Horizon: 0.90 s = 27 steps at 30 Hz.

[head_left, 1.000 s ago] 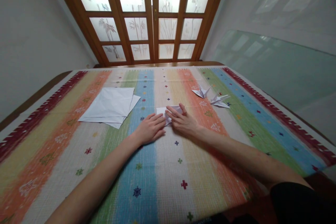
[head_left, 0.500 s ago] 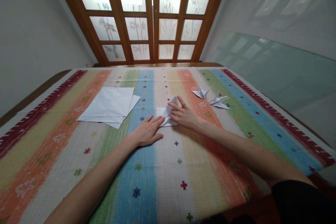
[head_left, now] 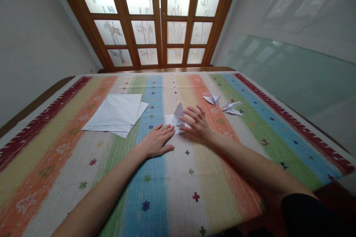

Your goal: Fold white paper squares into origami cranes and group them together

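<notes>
A small folded sheet of white paper (head_left: 177,114) lies on the striped tablecloth (head_left: 180,185) between my hands, with one pointed flap standing up from it. My left hand (head_left: 158,140) rests flat, palm down, its fingertips on the paper's near left edge. Thumb and fingers are stretched out, so this hand is open. At the paper's right side is my right hand (head_left: 198,122), fingers spread and slightly curled. Its fingertips are close to the raised flap; whether they touch it I cannot tell. The right hand partly covers the paper's right side.
To the left lies a loose stack of white paper sheets (head_left: 115,109). Two folded paper cranes, one behind (head_left: 213,98) and one nearer (head_left: 232,108), stand to the right. Past the table's far edge are wooden doors with glass panes (head_left: 144,31). A glass panel (head_left: 278,66) leans along the right wall.
My right hand has loosened from the flap, spread its fingers and shifted slightly right. More of the upright flap now shows. My left hand has stayed nearly in place.
</notes>
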Each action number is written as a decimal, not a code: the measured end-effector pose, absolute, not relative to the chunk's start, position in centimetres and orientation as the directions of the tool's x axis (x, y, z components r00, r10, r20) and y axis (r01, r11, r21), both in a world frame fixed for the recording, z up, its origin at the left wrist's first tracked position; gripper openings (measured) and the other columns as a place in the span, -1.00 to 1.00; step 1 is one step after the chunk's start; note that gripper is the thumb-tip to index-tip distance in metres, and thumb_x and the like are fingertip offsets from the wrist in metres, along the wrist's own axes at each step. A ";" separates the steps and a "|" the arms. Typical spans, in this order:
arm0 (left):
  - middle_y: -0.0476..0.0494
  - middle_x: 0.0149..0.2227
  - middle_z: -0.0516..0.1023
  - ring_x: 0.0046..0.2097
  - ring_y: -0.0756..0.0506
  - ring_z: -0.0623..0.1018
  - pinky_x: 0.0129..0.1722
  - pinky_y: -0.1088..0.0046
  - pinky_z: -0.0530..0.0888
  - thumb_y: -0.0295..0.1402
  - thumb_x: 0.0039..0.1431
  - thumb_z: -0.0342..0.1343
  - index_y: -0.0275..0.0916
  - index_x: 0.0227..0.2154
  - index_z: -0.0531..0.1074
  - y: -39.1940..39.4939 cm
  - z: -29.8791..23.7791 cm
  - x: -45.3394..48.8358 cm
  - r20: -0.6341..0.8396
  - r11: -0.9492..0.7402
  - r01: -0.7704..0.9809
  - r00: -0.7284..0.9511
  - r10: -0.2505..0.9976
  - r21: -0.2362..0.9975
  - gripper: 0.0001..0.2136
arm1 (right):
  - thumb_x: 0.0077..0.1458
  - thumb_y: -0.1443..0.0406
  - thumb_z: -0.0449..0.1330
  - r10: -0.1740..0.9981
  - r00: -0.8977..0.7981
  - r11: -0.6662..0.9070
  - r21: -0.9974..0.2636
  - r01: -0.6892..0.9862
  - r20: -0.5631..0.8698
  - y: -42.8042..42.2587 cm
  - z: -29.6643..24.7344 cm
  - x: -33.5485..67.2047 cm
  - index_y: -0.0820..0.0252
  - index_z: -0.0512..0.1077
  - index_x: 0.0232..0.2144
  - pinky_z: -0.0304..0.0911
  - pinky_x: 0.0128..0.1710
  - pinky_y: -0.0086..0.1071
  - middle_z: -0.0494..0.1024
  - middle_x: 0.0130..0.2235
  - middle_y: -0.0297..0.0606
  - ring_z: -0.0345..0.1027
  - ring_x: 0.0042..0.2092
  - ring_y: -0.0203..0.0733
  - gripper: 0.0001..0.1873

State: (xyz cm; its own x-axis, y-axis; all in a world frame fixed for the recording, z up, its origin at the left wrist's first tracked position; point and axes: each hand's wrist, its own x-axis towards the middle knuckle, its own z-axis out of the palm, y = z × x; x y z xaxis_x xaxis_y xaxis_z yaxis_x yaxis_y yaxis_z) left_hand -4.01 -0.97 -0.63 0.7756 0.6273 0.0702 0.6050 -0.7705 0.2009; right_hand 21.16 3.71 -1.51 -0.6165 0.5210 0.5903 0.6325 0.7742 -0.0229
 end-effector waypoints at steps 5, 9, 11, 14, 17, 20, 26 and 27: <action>-0.34 0.25 0.30 0.30 -0.27 0.24 0.27 0.06 0.13 -0.03 0.26 -0.03 -0.30 0.16 0.28 -1.0 -0.3 -3.7 0.079 -0.768 0.605 0.773 0.630 0.210 -0.45 | -0.07 -0.03 0.35 0.690 -0.405 0.668 -0.312 0.676 0.599 4.8 -1.6 22.5 0.13 0.10 0.25 -0.03 0.26 0.12 0.19 0.26 0.05 -0.02 0.32 0.18 -0.07; -0.35 0.22 0.33 0.27 -0.27 0.29 0.25 0.08 0.17 -0.04 0.25 0.00 -0.30 0.13 0.32 -0.9 -0.2 -3.5 0.099 -0.770 0.605 0.770 0.630 0.202 -0.49 | -0.12 0.04 0.39 0.790 -0.369 0.598 -0.480 0.642 0.490 6.0 -1.3 21.4 0.03 0.05 0.28 0.00 0.25 0.11 0.19 0.27 -0.02 0.00 0.32 0.15 -0.01; -0.37 0.25 0.29 0.27 -0.27 0.29 0.25 0.09 0.19 -0.05 0.24 0.01 -0.30 0.12 0.32 -0.9 -0.2 -3.5 0.111 -0.774 0.602 0.771 0.627 0.196 -0.49 | -0.12 0.09 0.39 0.815 -0.348 0.569 -0.525 0.633 0.464 6.3 -1.3 20.6 0.03 0.07 0.27 0.00 0.24 0.13 0.20 0.26 -0.03 0.01 0.31 0.16 -0.03; -0.36 0.31 0.18 0.28 -0.28 0.26 0.25 0.10 0.19 -0.04 0.24 0.01 -0.28 0.12 0.31 -0.9 -0.4 -3.6 0.133 -0.781 0.594 0.773 0.621 0.194 -0.49 | -0.13 0.17 0.38 0.837 -0.316 0.537 -0.561 0.630 0.447 6.6 -1.4 19.8 0.02 0.12 0.25 0.01 0.22 0.15 0.23 0.25 -0.04 0.03 0.30 0.16 -0.09; -0.35 0.32 0.15 0.29 -0.30 0.24 0.25 0.08 0.17 -0.02 0.22 0.02 -0.29 0.13 0.30 -0.9 -0.5 -3.6 0.126 -0.776 0.597 0.770 0.625 0.201 -0.46 | -0.16 0.23 0.38 0.856 -0.278 0.503 -0.578 0.643 0.436 6.7 -1.7 19.4 0.02 0.20 0.20 0.03 0.20 0.16 0.28 0.21 -0.05 0.08 0.27 0.17 -0.14; -0.33 0.27 0.26 0.28 -0.30 0.26 0.25 0.07 0.16 -0.01 0.21 0.03 -0.29 0.12 0.30 -1.0 -0.5 -3.6 0.101 -0.766 0.609 0.765 0.636 0.204 -0.46 | -0.17 0.27 0.37 0.868 -0.232 0.474 -0.595 0.649 0.438 6.7 -1.9 19.1 0.08 0.29 0.12 0.10 0.16 0.12 0.37 0.14 -0.05 0.19 0.20 0.15 -0.25; -0.32 0.24 0.32 0.27 -0.30 0.27 0.24 0.07 0.17 -0.02 0.21 0.04 -0.27 0.11 0.30 -1.1 -0.2 -3.4 0.097 -0.757 0.622 0.756 0.647 0.203 -0.47 | -0.10 0.35 0.31 0.831 -0.169 0.509 -0.603 0.614 0.530 5.7 -1.8 18.6 0.14 0.43 -0.13 0.26 0.00 -0.04 0.54 -0.09 -0.12 0.38 -0.03 0.04 -0.60; -0.32 0.23 0.32 0.27 -0.30 0.27 0.23 0.07 0.17 -0.02 0.21 0.04 -0.27 0.11 0.30 -1.1 -0.2 -3.4 0.099 -0.757 0.621 0.756 0.647 0.203 -0.47 | -0.07 0.35 0.29 0.827 -0.151 0.507 -0.602 0.617 0.541 5.4 -1.7 18.5 0.14 0.45 -0.17 0.28 -0.03 -0.06 0.55 -0.13 -0.13 0.40 -0.07 0.03 -0.66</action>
State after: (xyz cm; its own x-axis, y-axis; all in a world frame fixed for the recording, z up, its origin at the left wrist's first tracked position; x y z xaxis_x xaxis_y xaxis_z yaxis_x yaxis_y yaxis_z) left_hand -3.43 -1.15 -0.17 0.7559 0.6472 0.0986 0.6214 -0.7567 0.2031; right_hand 18.54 5.44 -1.71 -0.1508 0.8272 0.5413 0.6170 0.5066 -0.6022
